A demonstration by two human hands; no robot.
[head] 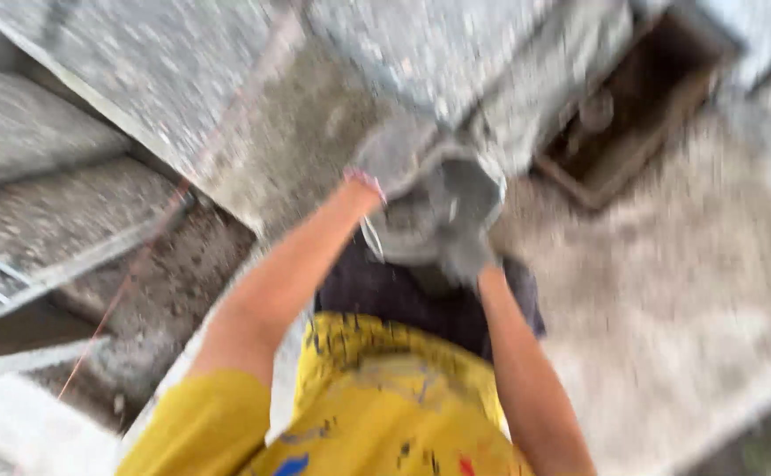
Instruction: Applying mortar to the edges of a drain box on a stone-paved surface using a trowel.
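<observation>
A grey, mortar-caked pan point(420, 220) is held in front of the person's waist, above the rough grey floor point(685, 291), with wet grey material inside it. The gloved left hand point(391, 157) grips its far left rim and the gloved right hand point(466, 256) clasps its near right rim; heavy blur hides the finger positions. Speckled stone slabs point(68, 220) lie to the left, and a brown rectangular pit point(641, 97) sits well beyond.

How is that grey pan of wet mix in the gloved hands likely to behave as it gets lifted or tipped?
Probably heavy for its size: the grey pan looks loaded with wet cement, and both the left hand and right hand grip it. Likely slippery, since the gloves and rim look mortar-coated. The load may slump or spill if tilted. The picture is blurred, so details are uncertain.
</observation>
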